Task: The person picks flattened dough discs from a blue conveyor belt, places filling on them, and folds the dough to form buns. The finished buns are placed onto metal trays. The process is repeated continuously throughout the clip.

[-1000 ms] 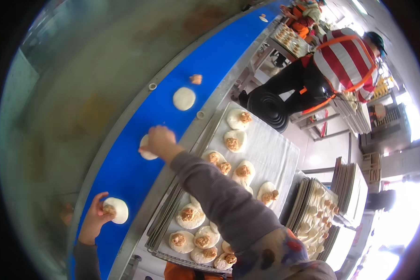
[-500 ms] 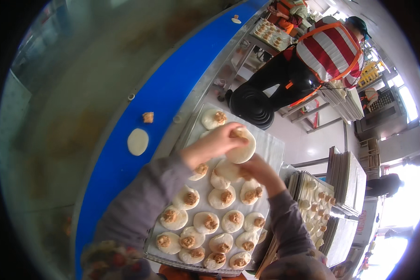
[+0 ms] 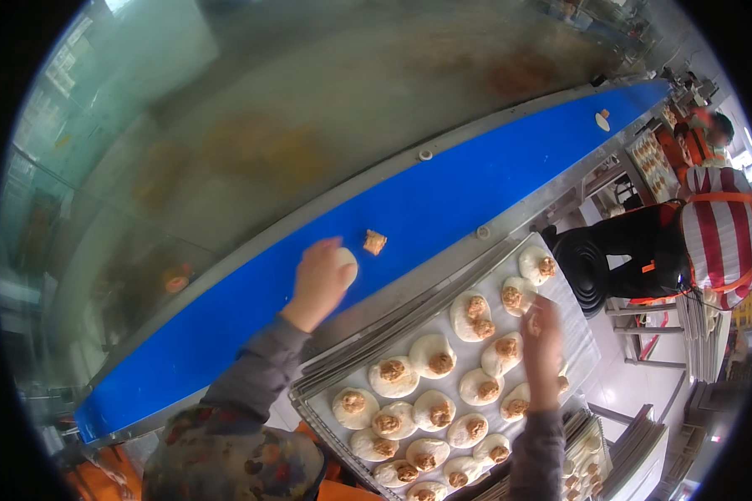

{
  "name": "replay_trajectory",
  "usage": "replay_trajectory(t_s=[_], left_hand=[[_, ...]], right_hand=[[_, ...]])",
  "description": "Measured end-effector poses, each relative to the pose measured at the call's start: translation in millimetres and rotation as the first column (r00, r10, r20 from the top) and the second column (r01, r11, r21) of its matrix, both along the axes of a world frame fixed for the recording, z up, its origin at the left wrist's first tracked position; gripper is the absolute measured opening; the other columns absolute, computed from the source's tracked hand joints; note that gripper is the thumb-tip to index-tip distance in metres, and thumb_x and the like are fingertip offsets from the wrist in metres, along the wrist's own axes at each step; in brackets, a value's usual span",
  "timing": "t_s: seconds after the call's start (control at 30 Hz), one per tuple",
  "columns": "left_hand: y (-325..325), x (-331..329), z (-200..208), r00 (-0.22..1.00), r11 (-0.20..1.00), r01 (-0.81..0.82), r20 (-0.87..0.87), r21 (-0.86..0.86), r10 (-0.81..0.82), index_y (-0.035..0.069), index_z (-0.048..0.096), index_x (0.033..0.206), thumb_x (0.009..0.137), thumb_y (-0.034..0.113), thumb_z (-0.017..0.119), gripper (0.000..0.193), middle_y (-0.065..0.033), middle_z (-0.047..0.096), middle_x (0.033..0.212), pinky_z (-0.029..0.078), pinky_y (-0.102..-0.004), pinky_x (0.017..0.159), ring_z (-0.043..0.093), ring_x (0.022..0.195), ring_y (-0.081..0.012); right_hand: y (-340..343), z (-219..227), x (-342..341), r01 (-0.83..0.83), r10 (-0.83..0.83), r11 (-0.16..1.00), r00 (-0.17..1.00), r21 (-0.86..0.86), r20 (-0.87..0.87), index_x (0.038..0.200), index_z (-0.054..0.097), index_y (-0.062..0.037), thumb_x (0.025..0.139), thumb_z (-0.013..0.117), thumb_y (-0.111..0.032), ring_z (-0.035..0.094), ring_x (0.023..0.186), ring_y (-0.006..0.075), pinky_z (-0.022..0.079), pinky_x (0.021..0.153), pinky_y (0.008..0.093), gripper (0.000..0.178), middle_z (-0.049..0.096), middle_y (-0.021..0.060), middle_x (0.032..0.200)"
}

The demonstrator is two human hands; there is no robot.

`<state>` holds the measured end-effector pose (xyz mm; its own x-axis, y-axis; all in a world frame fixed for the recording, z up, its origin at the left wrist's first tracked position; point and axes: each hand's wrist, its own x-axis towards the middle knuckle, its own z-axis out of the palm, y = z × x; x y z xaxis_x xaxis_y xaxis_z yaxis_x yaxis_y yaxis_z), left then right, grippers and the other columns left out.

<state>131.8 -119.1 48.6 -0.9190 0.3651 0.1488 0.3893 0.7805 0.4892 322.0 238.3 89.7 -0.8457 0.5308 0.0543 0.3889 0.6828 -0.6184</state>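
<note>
Blue and smooth, the long conveyor belt (image 3: 226, 317) is running from the lower left to the upper right, and the left hand (image 3: 319, 280) is lying on it near its middle, fingers curled over a round flat piece of pale dough (image 3: 348, 265) and gripping it. Just beside this dough, toward the far edge of the belt, a small brown lump of filling (image 3: 374, 242) is lying alone, not touching the hand. Another dough round (image 3: 602, 121) with a bit of filling is sitting far away near the upper right end of the belt.

Along the near edge of the belt a metal baking tray (image 3: 581, 334) is carrying rows of dough rounds topped with brown filling (image 3: 393, 376). The right hand (image 3: 543, 342) is hovering over the right side of the tray, fingers together and pointing up; I cannot tell if it is holding anything.

Beyond the tray's far right corner, a person in a red and white striped shirt (image 3: 718, 242) is bending
</note>
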Motion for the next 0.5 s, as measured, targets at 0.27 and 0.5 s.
replay_trajectory(t_s=[0.27, 0.5], left_hand=[[-123.0, -7.9, -59.0, 0.946, 0.994, -0.009, 0.32, -0.111, 0.044, 0.003, 0.056, 0.086, 0.069, 0.02, 0.083, 0.037, -0.02, 0.063, 0.083, 0.047, -0.048, 0.066, 0.061, 0.078, -0.038], [-155.9, 65.0, 6.4, 0.725, 0.566, -0.57, 0.688, 0.595, 0.007, 0.001, 0.058, 0.11, 0.094, 0.013, 0.066, 0.022, -0.0115, 0.061, 0.111, 0.052, -0.0317, 0.079, 0.062, 0.098, -0.0192]], right_hand=[[-240.0, -85.6, -184.2, -0.725, 0.758, 0.603, 0.651, 0.333, 0.045, 0.109, 0.063, -0.012, 0.078, 0.068, -0.007, 0.06, 0.101, 0.0295, 0.052, 0.081, 0.0396, 0.032, 0.058, 0.008, 0.109], [-236.6, -33.6, -121.8, -0.61, 0.633, 0.556, 0.751, -0.565, -0.188, 0.1, 0.065, -0.008, 0.082, 0.078, -0.016, 0.064, 0.086, 0.0261, 0.052, 0.075, 0.0397, 0.024, 0.063, 0.0105, 0.094]])
